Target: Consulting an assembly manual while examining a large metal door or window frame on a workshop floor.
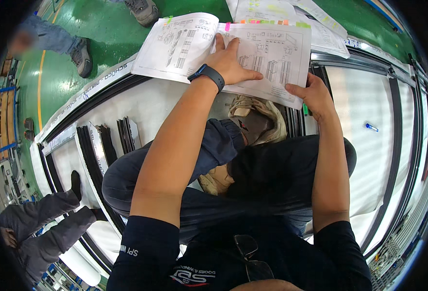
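Observation:
An open manual (187, 48) with technical drawings and coloured tabs along its top edge lies spread before me. My left hand (228, 62), with a dark watch (206, 75) on its wrist, rests on the book near the fold. Its fingers are stretched and spread over the page. At the lower right corner of the right-hand page, my right hand (312, 94) grips the manual, thumb on top and the other fingers hidden beneath. Beyond the manual lies a pile of loose papers (325, 36) with highlighted lines.
I sit cross-legged on a white-covered surface framed by black profiles (396, 121). Short profile pieces (126, 136) lie at left. A small blue-capped object (371, 127) lies at right. Other people's legs show at the upper left and lower left (54, 213). Green floor (112, 29) lies beyond.

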`<state>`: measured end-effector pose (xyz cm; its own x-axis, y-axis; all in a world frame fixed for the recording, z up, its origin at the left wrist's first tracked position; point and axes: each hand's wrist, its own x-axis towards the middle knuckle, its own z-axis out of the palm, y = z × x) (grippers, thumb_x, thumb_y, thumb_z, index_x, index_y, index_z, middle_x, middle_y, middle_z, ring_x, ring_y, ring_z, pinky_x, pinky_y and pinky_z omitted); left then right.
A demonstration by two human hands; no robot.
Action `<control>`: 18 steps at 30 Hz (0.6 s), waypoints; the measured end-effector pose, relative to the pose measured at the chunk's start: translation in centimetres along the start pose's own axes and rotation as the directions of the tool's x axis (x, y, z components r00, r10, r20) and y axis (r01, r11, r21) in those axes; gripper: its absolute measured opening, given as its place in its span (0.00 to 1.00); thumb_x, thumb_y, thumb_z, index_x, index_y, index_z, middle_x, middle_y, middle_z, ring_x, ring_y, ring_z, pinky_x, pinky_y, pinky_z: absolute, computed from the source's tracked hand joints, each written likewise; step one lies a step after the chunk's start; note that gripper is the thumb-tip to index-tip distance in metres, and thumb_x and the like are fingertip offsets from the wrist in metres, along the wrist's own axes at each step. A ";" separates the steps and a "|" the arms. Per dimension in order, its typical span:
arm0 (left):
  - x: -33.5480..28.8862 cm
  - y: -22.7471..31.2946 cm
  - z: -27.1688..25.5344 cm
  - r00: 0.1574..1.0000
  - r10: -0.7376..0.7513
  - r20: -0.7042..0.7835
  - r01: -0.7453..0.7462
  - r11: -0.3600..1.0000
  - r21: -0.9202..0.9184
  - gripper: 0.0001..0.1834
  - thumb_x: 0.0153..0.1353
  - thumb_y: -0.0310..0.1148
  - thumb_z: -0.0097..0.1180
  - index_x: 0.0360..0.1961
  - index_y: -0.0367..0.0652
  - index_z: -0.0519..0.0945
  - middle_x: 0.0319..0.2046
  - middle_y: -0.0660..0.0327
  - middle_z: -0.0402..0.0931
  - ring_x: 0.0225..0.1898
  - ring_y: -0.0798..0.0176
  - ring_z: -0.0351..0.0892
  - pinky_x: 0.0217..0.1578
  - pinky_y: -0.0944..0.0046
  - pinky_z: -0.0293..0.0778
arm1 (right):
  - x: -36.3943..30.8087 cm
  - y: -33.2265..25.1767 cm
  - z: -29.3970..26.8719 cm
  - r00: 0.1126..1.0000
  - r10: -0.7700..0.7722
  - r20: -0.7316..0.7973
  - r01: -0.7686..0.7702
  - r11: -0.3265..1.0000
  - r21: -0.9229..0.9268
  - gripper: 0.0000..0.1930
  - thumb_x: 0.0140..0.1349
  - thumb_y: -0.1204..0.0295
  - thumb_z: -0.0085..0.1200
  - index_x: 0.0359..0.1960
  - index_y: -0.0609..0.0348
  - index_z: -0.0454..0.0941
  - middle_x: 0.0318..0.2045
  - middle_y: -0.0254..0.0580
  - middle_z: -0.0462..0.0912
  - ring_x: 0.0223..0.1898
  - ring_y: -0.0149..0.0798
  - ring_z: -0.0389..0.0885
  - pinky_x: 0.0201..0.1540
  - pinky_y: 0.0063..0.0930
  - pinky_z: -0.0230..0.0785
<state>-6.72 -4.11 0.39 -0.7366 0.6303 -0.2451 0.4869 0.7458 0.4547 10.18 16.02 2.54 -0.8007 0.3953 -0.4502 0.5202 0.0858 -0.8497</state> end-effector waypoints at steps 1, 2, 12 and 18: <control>0.0 0.0 -0.1 1.000 0.001 -0.007 -0.001 1.000 0.009 0.72 0.32 0.70 0.71 0.73 0.41 0.53 0.73 0.31 0.35 0.64 0.35 0.67 0.61 0.54 0.70 | 0.0 -0.2 0.1 1.000 -0.004 -0.004 0.004 1.000 0.003 0.22 0.54 0.75 0.67 0.50 0.70 0.78 0.43 0.46 0.85 0.42 0.36 0.83 0.49 0.29 0.74; 0.1 -0.1 0.0 1.000 0.001 -0.007 0.000 1.000 0.008 0.72 0.32 0.70 0.71 0.73 0.41 0.53 0.73 0.31 0.35 0.64 0.35 0.67 0.61 0.54 0.70 | -0.1 -0.2 0.1 1.000 -0.007 -0.009 0.007 1.000 0.006 0.22 0.54 0.75 0.67 0.50 0.70 0.78 0.42 0.46 0.85 0.41 0.36 0.83 0.49 0.29 0.74; -1.0 -1.2 0.4 0.995 0.096 -0.003 -0.096 0.995 -0.023 0.71 0.33 0.69 0.72 0.72 0.39 0.53 0.72 0.30 0.36 0.69 0.33 0.58 0.64 0.51 0.65 | -0.7 -1.5 0.8 0.997 -0.032 -0.076 0.023 0.993 -0.112 0.22 0.50 0.69 0.69 0.45 0.69 0.81 0.34 0.45 0.86 0.34 0.33 0.83 0.40 0.28 0.75; -5.2 6.0 -0.3 0.965 0.219 0.146 -0.235 0.966 0.104 0.73 0.29 0.65 0.74 0.72 0.36 0.53 0.72 0.36 0.45 0.67 0.31 0.58 0.65 0.45 0.62 | -2.3 -0.2 1.7 0.900 -0.393 -0.189 0.329 0.897 -0.295 0.22 0.53 0.66 0.59 0.50 0.60 0.78 0.41 0.65 0.79 0.46 0.63 0.79 0.49 0.46 0.74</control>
<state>-0.09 -2.94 4.67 -0.5357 0.8029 -0.2615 0.6926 0.5949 0.4079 11.47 13.54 3.27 -0.8686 0.4952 -0.0194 0.2905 0.4770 -0.8295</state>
